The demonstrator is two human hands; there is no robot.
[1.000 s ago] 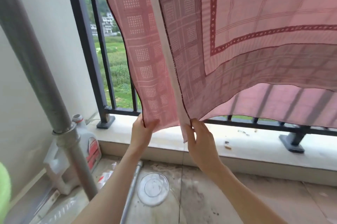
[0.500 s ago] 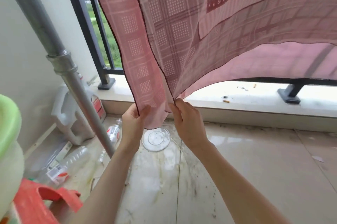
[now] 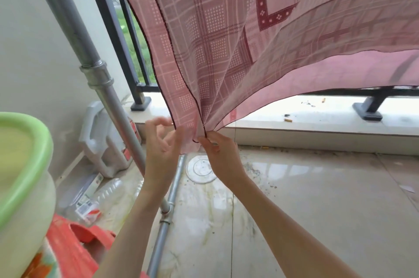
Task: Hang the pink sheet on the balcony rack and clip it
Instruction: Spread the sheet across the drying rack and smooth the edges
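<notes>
The pink checked sheet (image 3: pixel 217 35) hangs down from above the frame, its top edge and any clips out of sight. Its two lower corners are gathered together just above the floor. My right hand (image 3: pixel 221 155) pinches the dark-hemmed corner between thumb and fingers. My left hand (image 3: pixel 162 144) is just left of the gathered corner, fingers spread and loosely curled, with the nearest fabric lying against them but not gripped. The rack's grey metal pole (image 3: pixel 74 28) slants down at the left, and its base pipe (image 3: pixel 173 189) lies on the floor under my left forearm.
A green-rimmed basin (image 3: pixel 43 141) and a red plastic piece (image 3: pixel 74 246) are close at the lower left. A white jug (image 3: pixel 102 139), an empty bottle (image 3: pixel 108 189) and a clear round lid (image 3: pixel 201 170) lie on the wet tile floor. The black railing (image 3: pixel 106 15) stands on the pale ledge (image 3: pixel 317 119).
The view tilted down and the basin came into sight. Both hands drew the sheet's lower corners together; my left hand's fingers loosened from the fabric while my right keeps its pinch.
</notes>
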